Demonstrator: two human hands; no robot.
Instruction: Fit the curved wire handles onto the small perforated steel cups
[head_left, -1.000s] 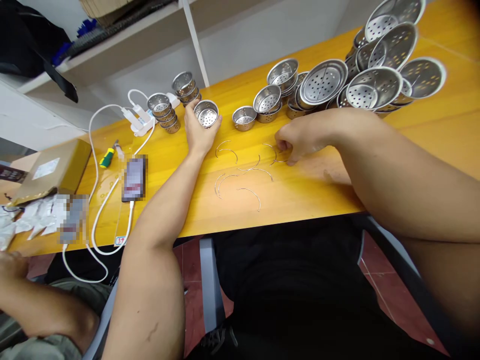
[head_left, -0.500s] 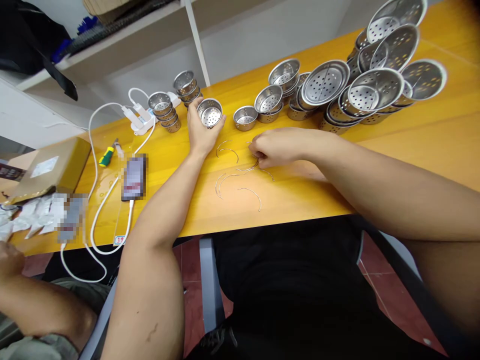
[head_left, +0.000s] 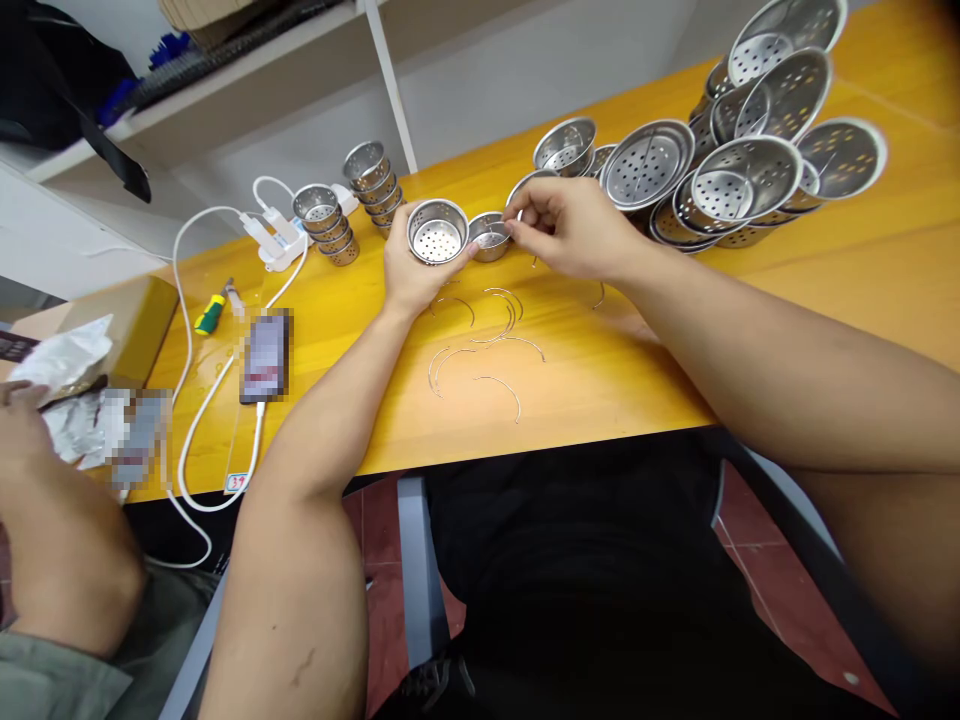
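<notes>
"Left hand (head_left: 409,270)?"
"Curled round a round, perforated silver metal cup (head_left: 439,238), far side of thin curved silver wires (head_left: 511,318)."
"Right hand (head_left: 566,228)?"
"Fingertips nearly together; whether they grip anything, I can't tell."

Wires (head_left: 491,341) on table (head_left: 622,385); cup stacks (head_left: 334,234) behind, left; cup pile (head_left: 739,190) behind, right; phone (head_left: 265,355) left of wires.

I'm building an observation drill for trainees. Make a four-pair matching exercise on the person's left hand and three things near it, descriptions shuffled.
1. Left hand
2. Wires
3. Tool
4. Power strip

A. Green and yellow handle
B. White
C. Holding a perforated cup
D. Thin, curved, scattered on the table

Pairs: 1-C, 2-D, 3-A, 4-B
</notes>
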